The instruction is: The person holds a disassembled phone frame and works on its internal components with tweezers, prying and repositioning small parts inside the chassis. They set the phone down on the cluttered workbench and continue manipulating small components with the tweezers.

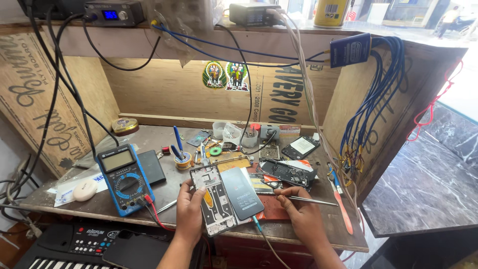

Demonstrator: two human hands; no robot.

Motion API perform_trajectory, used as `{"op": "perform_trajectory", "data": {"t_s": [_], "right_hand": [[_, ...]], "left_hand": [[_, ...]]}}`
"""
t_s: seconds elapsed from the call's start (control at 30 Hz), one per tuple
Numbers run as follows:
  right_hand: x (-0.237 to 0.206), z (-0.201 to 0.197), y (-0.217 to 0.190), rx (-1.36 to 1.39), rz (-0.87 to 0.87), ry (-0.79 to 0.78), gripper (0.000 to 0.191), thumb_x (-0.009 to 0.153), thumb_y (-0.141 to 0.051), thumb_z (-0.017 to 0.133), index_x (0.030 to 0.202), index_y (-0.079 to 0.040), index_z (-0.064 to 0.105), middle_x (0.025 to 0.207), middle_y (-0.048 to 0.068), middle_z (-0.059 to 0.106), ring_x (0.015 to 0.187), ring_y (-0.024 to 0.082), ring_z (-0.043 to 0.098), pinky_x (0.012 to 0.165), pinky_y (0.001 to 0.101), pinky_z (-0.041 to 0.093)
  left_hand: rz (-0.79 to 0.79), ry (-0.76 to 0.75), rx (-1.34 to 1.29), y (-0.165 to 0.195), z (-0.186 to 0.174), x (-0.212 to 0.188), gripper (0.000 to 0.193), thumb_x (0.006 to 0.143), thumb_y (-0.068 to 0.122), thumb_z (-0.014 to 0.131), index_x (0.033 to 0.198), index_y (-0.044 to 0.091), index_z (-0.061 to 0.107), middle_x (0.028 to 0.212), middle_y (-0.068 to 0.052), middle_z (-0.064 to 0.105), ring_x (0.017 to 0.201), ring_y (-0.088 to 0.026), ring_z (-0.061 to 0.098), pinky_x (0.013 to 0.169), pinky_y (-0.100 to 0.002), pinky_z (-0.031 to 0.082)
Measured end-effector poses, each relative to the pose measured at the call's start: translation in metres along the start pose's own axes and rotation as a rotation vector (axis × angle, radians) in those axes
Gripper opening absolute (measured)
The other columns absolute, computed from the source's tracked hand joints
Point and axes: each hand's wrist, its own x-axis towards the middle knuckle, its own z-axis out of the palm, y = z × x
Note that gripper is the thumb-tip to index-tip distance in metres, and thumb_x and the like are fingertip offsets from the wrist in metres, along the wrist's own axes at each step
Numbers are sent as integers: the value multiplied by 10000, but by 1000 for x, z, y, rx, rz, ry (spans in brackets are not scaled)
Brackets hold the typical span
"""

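My left hand [190,211] grips the left edge of an opened phone frame [213,199] lying on the wooden bench [79,201], thumb on its upper left corner. A dark grey phone back cover [242,192] rests partly over the frame's right side. In my right hand [301,211] sits a pair of metal tweezers [312,201], fingers pinched around them, the tips pointing right, just right of the cover. A thin cable [266,239] runs from under the cover toward me.
A blue multimeter [124,178] with red and black leads lies at left, next to a black slab [152,167]. Loose phone boards and parts [289,172] crowd the back right. Blue cables [368,114] hang on the right wall. A keyboard [74,246] sits below the bench edge.
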Motion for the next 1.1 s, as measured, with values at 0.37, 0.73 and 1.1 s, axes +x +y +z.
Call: {"op": "perform_trajectory", "data": {"t_s": [0.37,0.73,1.1], "right_hand": [[1,1,-4,-71,63,-9,184,911,-212,709,1012,-59,721,1010,40,826,919,110,711,829,275,550],[0,1,-8,-106,57,-1,191,904,-218,711,1017,-66,735,979,32,822,882,108,706,788,274,551],[1,-1,2,-90,59,-8,216,903,-239,705,1021,-59,707,1066,49,812,970,130,717,845,298,555]], "left_hand": [[2,-7,-27,0,1,-1,384,944,105,553,1297,-13,460,1011,-162,699,812,-163,724,655,-303,617],[7,-15,-23,3,4,-3,374,949,109,551,1293,-9,464,996,-161,707,795,-157,731,649,-295,623],[-17,-6,2,9,8,-6,373,946,111,538,1291,-9,463,977,-163,702,764,-156,733,609,-292,628]]}}
